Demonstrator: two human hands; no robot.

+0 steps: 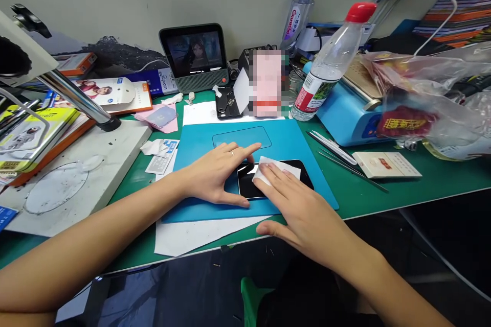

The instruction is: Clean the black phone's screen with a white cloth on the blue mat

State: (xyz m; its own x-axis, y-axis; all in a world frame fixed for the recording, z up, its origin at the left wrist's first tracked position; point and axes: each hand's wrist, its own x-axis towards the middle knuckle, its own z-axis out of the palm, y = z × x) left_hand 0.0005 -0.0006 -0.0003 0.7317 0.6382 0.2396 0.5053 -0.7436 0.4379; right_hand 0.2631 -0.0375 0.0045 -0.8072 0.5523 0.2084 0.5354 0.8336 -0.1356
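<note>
A black phone [248, 186] lies screen-up on a blue work mat [291, 138]. My left hand [215, 173] rests flat with fingers spread around the phone's left end, thumb along its near edge, steadying it. My right hand [295, 204] lies flat over the phone, its fingers pressing a small white wipe [268, 166] against the glass. The right part of the phone is partly covered by that hand and the wipe.
Metal tweezers [333, 147] and a white and red box [385, 164] lie right of the mat. A red-capped water bottle [330, 69], a blue machine [345, 117] and a small screen [194, 56] stand behind. A white stand base [72, 173] sits at the left.
</note>
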